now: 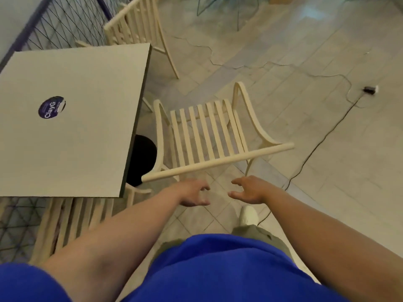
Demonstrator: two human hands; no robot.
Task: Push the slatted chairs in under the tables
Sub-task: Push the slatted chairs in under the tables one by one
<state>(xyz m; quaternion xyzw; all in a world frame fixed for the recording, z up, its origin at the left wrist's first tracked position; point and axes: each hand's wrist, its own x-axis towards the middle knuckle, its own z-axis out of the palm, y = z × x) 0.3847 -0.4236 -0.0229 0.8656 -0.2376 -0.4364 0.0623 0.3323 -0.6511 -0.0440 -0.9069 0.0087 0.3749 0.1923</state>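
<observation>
A cream slatted chair (205,131) stands on the floor right of the square grey table (72,88), outside the table's edge, its top rail nearest me. My left hand (194,194) and my right hand (248,190) hover just short of that rail, fingers apart, holding nothing and touching nothing. A second slatted chair (139,25) stands at the table's far side. A third slatted chair (74,219) sits at the near edge, its seat partly under the tabletop.
A round purple sticker (52,107) lies on the tabletop. A black table base (142,160) shows beneath. A black cable (322,140) runs across the tiled floor to a small plug block (370,90). A wire mesh fence (65,22) stands behind the table.
</observation>
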